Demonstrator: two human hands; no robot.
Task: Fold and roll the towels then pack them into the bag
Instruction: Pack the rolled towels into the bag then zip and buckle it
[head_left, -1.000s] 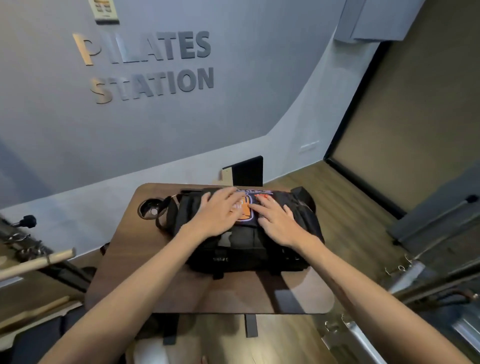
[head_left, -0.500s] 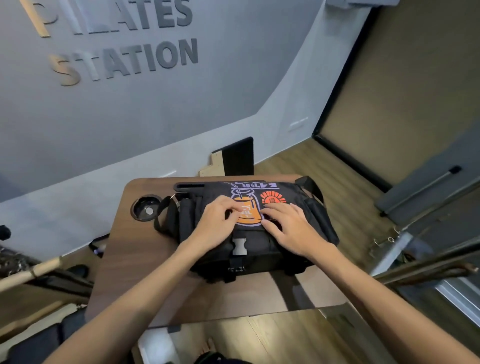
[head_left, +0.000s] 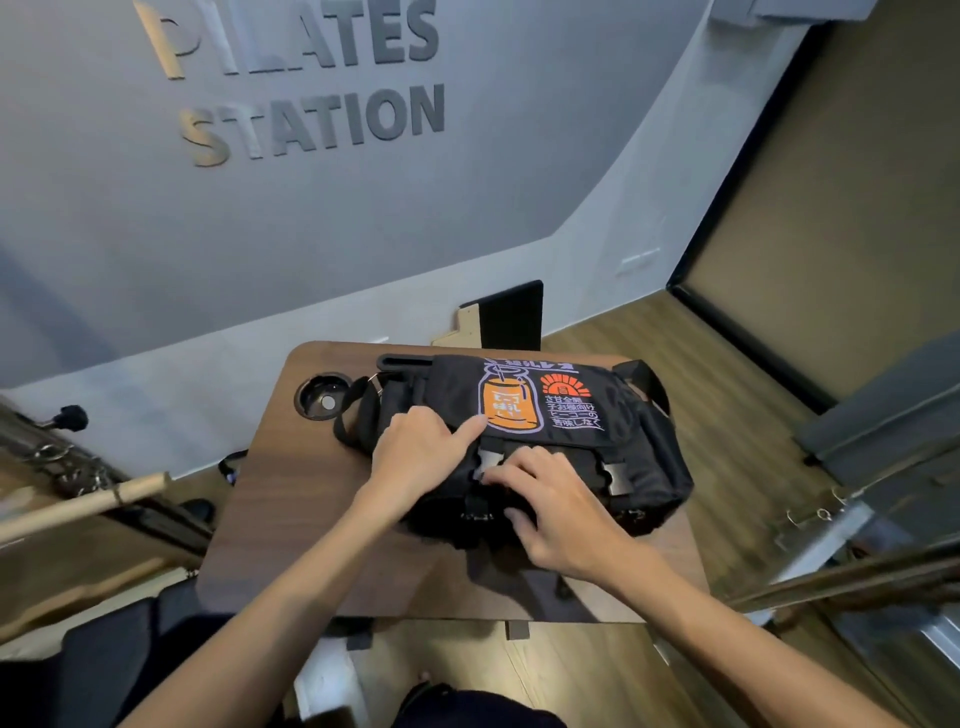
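Bag closed on the bench — buckling under way

The black bag (head_left: 524, 447) sits mid-bench (head_left: 291, 499), flap now down; left hand (head_left: 415, 457) presses the flap flat, right hand (head_left: 550, 509) has slid down to pinch the grey buckle (head_left: 485, 462) — packing looks finished.

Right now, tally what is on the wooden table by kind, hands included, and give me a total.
Bag: 1
Buckles on the bag's flap: 2 (near one, far one)
Hands on the bag: 2 (left hand, right hand)
Cup-holder recess: 1
Total: 6
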